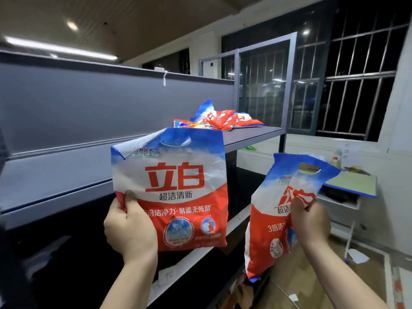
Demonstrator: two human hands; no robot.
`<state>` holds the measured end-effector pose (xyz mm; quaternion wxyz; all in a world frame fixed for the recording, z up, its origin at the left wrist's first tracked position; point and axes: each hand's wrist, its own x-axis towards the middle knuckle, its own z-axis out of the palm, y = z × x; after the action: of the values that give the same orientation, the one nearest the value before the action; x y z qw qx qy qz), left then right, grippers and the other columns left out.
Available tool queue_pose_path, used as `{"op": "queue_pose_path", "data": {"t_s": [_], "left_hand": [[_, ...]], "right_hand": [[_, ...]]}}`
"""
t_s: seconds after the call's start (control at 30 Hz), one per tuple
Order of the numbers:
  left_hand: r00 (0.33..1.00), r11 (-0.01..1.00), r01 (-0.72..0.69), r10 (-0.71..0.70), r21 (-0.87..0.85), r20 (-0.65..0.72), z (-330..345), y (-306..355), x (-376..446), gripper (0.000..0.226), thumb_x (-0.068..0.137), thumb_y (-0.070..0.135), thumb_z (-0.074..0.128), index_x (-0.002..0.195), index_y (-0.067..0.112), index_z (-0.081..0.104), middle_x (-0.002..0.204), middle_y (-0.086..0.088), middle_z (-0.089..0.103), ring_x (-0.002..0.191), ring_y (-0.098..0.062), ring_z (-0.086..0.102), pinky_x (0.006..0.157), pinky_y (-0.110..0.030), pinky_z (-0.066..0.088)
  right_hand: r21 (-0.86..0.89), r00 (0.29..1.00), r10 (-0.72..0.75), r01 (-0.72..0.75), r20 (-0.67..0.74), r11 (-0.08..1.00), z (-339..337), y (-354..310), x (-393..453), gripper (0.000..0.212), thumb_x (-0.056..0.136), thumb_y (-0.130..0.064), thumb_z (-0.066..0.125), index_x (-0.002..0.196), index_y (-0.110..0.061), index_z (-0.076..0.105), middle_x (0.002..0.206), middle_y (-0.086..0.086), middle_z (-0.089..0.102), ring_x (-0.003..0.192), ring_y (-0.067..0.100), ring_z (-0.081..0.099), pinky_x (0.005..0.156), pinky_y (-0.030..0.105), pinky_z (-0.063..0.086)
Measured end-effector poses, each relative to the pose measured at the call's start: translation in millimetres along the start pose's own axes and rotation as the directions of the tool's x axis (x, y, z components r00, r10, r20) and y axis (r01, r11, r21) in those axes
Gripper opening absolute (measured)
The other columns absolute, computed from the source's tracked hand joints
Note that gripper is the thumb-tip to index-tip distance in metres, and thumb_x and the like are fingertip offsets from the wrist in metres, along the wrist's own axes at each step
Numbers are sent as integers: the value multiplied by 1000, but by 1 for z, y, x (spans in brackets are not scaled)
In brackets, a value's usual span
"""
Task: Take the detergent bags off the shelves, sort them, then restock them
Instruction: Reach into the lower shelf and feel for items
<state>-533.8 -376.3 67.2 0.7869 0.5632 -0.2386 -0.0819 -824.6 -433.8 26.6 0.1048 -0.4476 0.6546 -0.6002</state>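
Clearly our left hand (130,228) and right hand (311,221) each pinch a detergent bag (176,188); the creased right bag (276,210) could slip.

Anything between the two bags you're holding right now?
Nothing in the head view: between the left bag and the right bag only a gap shows, with the dark shelf behind.

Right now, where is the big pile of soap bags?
In the head view, the pile of detergent bags lies on the top shelf, near its right end, above and behind the bag held up in the left hand.
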Motion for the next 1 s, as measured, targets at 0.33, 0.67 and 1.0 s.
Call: {"op": "queue_pose_path", "data": {"t_s": [0.33,0.67,1.0], "left_hand": [[999,985,40,-38,-171,16,150,1,17,26,87,42,50,80,20,63,76,7,65,75,-25,62,81,-45,54],[999,958,-27,15,-285,-43,268,7,44,25,81,40,52,69,20,61,74,2,67,64,-15,48,77,-45,53],[977,923,-140,68,-359,-204,374,-11,44,22,78,37,53,58,39,62,70,13,66,73,-18,64,78,-45,58]], "right_hand": [[-13,995,-86,86,-57,996,23,1,137,42,74,-43,30,69,-10,55,63,2,57,59,19,51,53,26,32],[23,990,-70,74,-126,997,51,9,259,34,81,-38,33,65,-12,47,61,3,51,57,22,45,52,27,30],[56,968,-249,247,27,967,99,12,404,39,76,-44,35,76,-11,56,66,2,53,73,31,49,65,34,33]]}}
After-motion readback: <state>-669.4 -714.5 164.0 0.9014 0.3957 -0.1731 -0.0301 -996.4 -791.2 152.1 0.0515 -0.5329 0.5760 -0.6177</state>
